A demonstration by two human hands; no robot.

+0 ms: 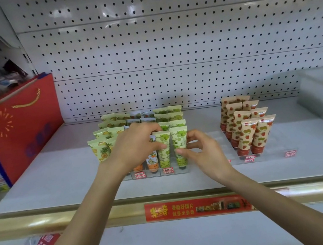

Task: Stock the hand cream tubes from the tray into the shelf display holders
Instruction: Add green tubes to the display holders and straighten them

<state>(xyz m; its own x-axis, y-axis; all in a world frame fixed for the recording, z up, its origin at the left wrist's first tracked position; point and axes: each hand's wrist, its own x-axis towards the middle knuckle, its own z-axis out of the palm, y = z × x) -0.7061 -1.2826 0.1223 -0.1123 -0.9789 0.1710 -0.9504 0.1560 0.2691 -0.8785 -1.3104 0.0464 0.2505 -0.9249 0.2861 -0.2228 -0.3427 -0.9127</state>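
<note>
Below pegboard (162, 35), pale shelf (58, 179) (gold-edged)

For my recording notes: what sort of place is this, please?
Most likely a retail shop: a white pegboard back panel, hand cream tubes ranked in clear display holders with red price labels, and a red advertising strip on the shelf edge.

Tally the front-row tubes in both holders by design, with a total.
pineapple tubes: 2
orange tubes: 2
green-fruit tubes: 2
strawberry tubes: 2
Total: 8
</note>
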